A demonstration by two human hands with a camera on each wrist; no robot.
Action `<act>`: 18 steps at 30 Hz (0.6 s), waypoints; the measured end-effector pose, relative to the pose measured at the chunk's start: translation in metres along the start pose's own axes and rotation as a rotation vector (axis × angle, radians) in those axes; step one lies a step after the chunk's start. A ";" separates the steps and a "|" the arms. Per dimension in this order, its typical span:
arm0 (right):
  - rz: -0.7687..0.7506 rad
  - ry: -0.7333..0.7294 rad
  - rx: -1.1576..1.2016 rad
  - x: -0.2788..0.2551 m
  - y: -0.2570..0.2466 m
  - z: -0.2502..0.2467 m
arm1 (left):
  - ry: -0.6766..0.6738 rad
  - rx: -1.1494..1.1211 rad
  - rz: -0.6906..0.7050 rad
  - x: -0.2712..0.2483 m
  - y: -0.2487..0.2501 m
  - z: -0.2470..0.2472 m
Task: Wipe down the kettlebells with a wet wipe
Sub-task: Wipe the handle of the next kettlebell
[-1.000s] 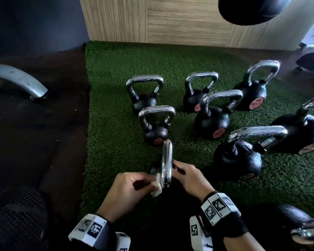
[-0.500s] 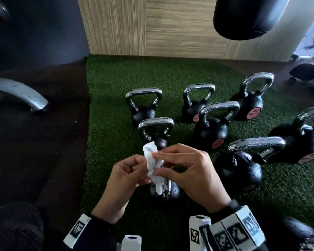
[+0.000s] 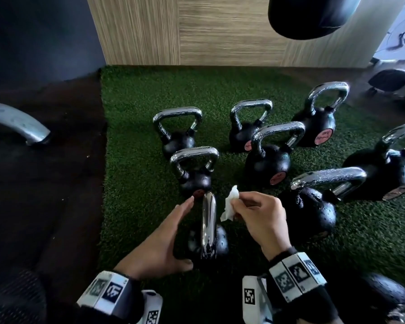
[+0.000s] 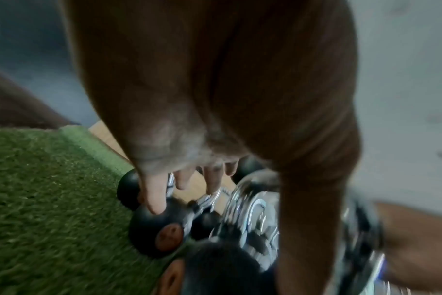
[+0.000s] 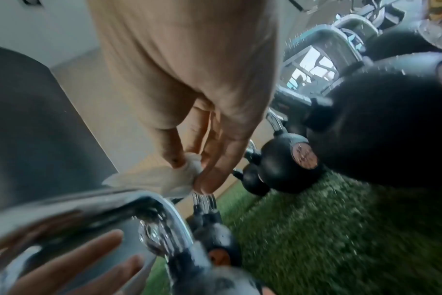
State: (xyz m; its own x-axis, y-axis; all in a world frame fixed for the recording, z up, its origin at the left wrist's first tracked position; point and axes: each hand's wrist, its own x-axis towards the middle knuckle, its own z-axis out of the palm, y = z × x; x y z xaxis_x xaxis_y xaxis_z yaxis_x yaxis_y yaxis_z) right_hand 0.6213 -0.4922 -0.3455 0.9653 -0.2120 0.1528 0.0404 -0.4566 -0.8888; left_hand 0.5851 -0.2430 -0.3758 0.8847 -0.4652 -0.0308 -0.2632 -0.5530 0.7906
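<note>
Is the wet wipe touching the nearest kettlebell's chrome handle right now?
Apart. The head view shows green turf between the wet wipe, pinched in the right hand, and the chrome handle.

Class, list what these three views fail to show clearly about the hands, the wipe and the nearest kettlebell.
- Head view: nearest kettlebell, label unseen; left hand covers one side.
- Left wrist view: palm fills frame; blurred, wipe out of view.
- Right wrist view: right hand hides part of wipe.
- Head view: bottom-right kettlebell cut by edge.
</note>
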 end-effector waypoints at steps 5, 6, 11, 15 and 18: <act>0.114 -0.194 -0.068 0.011 0.020 0.031 | -0.113 0.276 0.189 0.034 -0.006 0.024; 0.120 -0.231 -0.096 0.011 0.021 0.035 | -0.088 0.243 0.206 0.040 -0.005 0.029; 0.168 -0.322 -0.133 0.012 0.023 0.039 | 0.053 0.261 0.308 0.045 -0.011 0.045; 0.019 -0.234 -0.115 0.017 0.012 0.038 | 0.058 0.226 0.286 0.047 -0.018 0.047; -0.141 -0.137 -0.045 0.020 0.008 0.036 | 0.044 0.100 0.210 0.046 -0.022 0.044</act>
State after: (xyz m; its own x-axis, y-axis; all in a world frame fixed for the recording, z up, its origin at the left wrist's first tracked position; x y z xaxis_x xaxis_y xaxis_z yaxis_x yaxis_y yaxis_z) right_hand 0.6505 -0.4691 -0.3648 0.9771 -0.0248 0.2113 0.1692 -0.5120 -0.8421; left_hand 0.6147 -0.2826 -0.4215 0.8220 -0.5477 0.1560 -0.4779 -0.5144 0.7120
